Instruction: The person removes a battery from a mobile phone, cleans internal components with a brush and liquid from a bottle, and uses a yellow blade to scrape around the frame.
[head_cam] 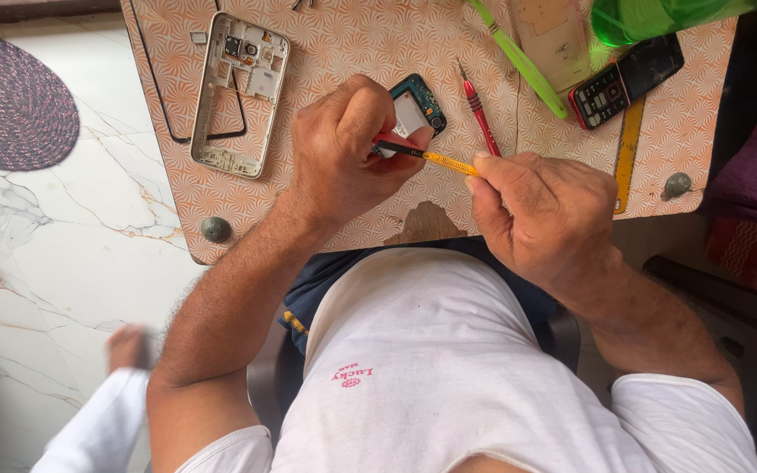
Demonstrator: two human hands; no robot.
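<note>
While the person sat over a small patterned table (343, 44), both hands worked close together near its front edge. The left hand (343, 149) was curled around a small teal circuit board (420, 105), its fingers closed on the board and the thumb pressed along its lower side, so that only the top corner of the board showed past the knuckles. The right hand (541, 210) held a thin yellow tool (435, 158) with a dark tip, its fingers pinched together on the handle end. That tip reached under the left thumb to the edge of the board.

Just beside the board, on the table, lay a red screwdriver (480, 114), pointing away from the person. A green strip tool (519, 60) lay slanted farther back, and a yellow ruler (629, 149) lay near the right edge. A black keypad phone (626, 79) rested at the far right, partly under a green bag (659, 16). On the left part of the table sat a bare metal phone frame (240, 92) with a thin black bezel (164, 96) beside it, well apart from the hands.

Below the table showed the person's white shirt (431, 368). A marble floor (54, 254) lay to the left, with a woven round mat (10, 101) on it.
</note>
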